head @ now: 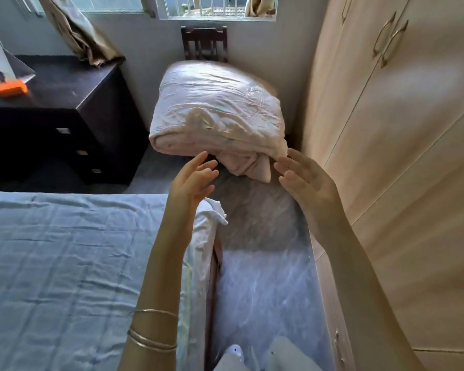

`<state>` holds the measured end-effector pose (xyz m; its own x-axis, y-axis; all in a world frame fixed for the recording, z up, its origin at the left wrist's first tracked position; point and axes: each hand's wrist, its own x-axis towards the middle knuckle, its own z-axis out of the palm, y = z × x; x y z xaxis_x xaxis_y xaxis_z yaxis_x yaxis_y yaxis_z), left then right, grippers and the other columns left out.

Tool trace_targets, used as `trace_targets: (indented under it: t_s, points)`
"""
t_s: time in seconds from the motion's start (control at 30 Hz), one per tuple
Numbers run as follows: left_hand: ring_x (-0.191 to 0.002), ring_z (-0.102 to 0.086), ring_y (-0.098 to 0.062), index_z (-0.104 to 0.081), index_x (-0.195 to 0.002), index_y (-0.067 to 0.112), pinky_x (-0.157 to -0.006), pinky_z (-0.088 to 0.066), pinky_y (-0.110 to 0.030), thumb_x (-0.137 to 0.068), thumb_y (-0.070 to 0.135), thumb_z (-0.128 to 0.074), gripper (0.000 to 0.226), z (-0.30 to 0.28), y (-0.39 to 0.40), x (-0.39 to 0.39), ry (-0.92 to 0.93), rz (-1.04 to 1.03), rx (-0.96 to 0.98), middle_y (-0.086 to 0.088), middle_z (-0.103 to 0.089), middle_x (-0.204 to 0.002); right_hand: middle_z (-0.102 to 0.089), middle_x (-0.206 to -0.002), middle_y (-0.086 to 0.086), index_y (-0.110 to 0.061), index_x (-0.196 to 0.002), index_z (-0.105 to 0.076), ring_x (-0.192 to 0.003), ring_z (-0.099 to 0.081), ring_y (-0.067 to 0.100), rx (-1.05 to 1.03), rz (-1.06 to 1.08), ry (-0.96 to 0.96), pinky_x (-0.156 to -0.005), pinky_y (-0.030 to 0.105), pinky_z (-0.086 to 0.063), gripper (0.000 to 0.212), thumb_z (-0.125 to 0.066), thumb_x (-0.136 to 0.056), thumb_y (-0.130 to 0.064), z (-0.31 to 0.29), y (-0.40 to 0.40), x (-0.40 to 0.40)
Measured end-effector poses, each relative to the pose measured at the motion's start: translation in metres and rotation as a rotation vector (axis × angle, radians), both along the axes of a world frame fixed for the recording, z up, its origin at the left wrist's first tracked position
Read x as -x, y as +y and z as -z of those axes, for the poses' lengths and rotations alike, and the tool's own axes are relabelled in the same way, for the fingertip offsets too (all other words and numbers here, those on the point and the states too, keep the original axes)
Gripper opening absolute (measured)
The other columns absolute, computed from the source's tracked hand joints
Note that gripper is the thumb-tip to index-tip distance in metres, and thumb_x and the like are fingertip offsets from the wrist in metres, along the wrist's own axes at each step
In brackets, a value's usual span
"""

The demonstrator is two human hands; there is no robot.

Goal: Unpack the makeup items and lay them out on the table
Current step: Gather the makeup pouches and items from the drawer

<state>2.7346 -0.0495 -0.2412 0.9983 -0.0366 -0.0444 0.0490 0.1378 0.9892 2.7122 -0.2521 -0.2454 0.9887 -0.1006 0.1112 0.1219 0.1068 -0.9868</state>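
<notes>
Pale pink bedding (214, 113) sits bundled at frame centre, both the left hand (192, 180) and right hand (304, 180) spread empty just short of it, no makeup in sight, so unpacking seems unstarted and next comes finding the items.

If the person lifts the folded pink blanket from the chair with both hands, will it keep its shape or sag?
The folded pink blanket is soft, creased fabric, so it would probably sag between the left hand and the right hand. A loose corner already hangs at its front and may unfold further. It looks bulky, and probably light for its size.
</notes>
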Motion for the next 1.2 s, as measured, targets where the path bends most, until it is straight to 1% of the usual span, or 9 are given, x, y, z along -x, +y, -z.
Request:
trace_targets:
  t_s: [0.1, 0.2, 0.3, 0.43, 0.7, 0.8, 0.93, 1.1, 1.2]
  points:
    - [-0.113, -0.061, -0.009, -0.06, -0.108, 0.039, -0.095, -0.047, -0.03, -0.057, 0.04, -0.062, 0.052, 0.008, -0.01, -0.031, 0.03, -0.001, -0.005, 0.007, -0.066, -0.118, -0.065, -0.122, -0.003, -0.022, -0.125, -0.054, -0.115, -0.06, 0.008, 0.003, -0.005, 0.021, -0.085, 0.014, -0.049, 0.041, -0.061, -0.086, -0.015, 0.009, -0.013, -0.036]
    - [-0.114, -0.06, -0.009, -0.058, -0.11, 0.038, -0.097, -0.047, -0.03, -0.065, 0.033, -0.061, 0.045, 0.016, -0.023, -0.069, 0.041, -0.041, 0.003, 0.006, -0.065, -0.119, -0.063, -0.124, 0.001, -0.017, -0.13, -0.052, -0.115, -0.06, 0.008, 0.016, -0.039, 0.025, -0.084, 0.012, -0.049, 0.045, -0.061, -0.086, -0.01, 0.015, -0.029, -0.077]
    - [-0.111, -0.062, -0.008, -0.056, -0.114, 0.035, -0.097, -0.046, -0.031, -0.073, 0.029, -0.054, 0.042, 0.02, -0.042, -0.108, 0.046, -0.079, 0.001, 0.005, -0.064, -0.12, -0.063, -0.124, -0.005, -0.022, -0.129, -0.052, -0.114, -0.059, 0.004, 0.034, -0.081, 0.028, -0.084, 0.012, -0.049, 0.047, -0.063, -0.083, -0.02, 0.019, -0.049, -0.124]
    - [-0.112, -0.061, -0.009, -0.058, -0.112, 0.036, -0.098, -0.046, -0.032, -0.068, 0.031, -0.059, 0.045, 0.017, -0.075, -0.16, 0.056, -0.088, -0.015, 0.006, -0.066, -0.119, -0.063, -0.121, -0.012, -0.034, -0.12, -0.053, -0.112, -0.059, -0.001, 0.046, -0.11, 0.032, -0.083, 0.01, -0.048, 0.047, -0.065, -0.075, -0.031, 0.016, -0.077, -0.184]
    - [-0.111, -0.061, -0.007, -0.056, -0.115, 0.036, -0.096, -0.047, -0.029, -0.073, 0.029, -0.053, 0.042, 0.013, -0.112, -0.237, 0.064, -0.16, -0.015, 0.007, -0.064, -0.12, -0.063, -0.123, -0.006, -0.026, -0.127, -0.052, -0.113, -0.059, 0.002, 0.069, -0.258, 0.049, -0.086, 0.01, -0.047, 0.052, -0.066, -0.077, -0.029, 0.013, -0.106, -0.281]
    - [-0.113, -0.061, -0.009, -0.056, -0.113, 0.036, -0.092, -0.047, -0.027, -0.072, 0.028, -0.053, 0.042, 0.019, -0.104, -0.257, 0.089, -0.218, -0.008, 0.006, -0.064, -0.12, -0.063, -0.124, -0.004, -0.026, -0.127, -0.052, -0.115, -0.059, 0.005, 0.066, -0.288, 0.071, -0.094, 0.017, -0.048, 0.054, -0.065, -0.075, -0.029, 0.02, -0.102, -0.31]
    - [-0.111, -0.062, -0.009, -0.055, -0.117, 0.033, -0.086, -0.048, -0.024, -0.072, 0.028, -0.051, 0.045, 0.026, -0.079, -0.288, 0.102, -0.3, 0.012, 0.004, -0.064, -0.121, -0.064, -0.123, -0.005, -0.029, -0.125, -0.052, -0.113, -0.06, 0.004, 0.077, -0.344, 0.097, -0.086, 0.012, -0.048, 0.055, -0.067, -0.073, -0.033, 0.027, -0.082, -0.354]
    - [-0.111, -0.062, -0.012, -0.053, -0.121, 0.03, -0.096, -0.047, -0.031, -0.073, 0.026, -0.05, 0.048, 0.027, -0.028, -0.344, 0.086, -0.356, 0.0, 0.003, -0.063, -0.122, -0.064, -0.123, -0.006, -0.026, -0.129, -0.051, -0.116, -0.059, 0.005, 0.122, -0.402, 0.093, -0.096, 0.022, -0.048, 0.061, -0.074, -0.072, -0.037, 0.029, -0.041, -0.419]
    - [-0.112, -0.062, -0.012, -0.055, -0.115, 0.031, -0.096, -0.046, -0.03, -0.074, 0.026, -0.051, 0.042, 0.019, 0.008, -0.38, 0.055, -0.413, 0.019, 0.003, -0.064, -0.119, -0.064, -0.124, -0.006, -0.023, -0.131, -0.05, -0.115, -0.059, 0.005, 0.137, -0.444, 0.083, -0.095, 0.022, -0.049, 0.062, -0.073, -0.075, -0.034, 0.021, -0.006, -0.461]
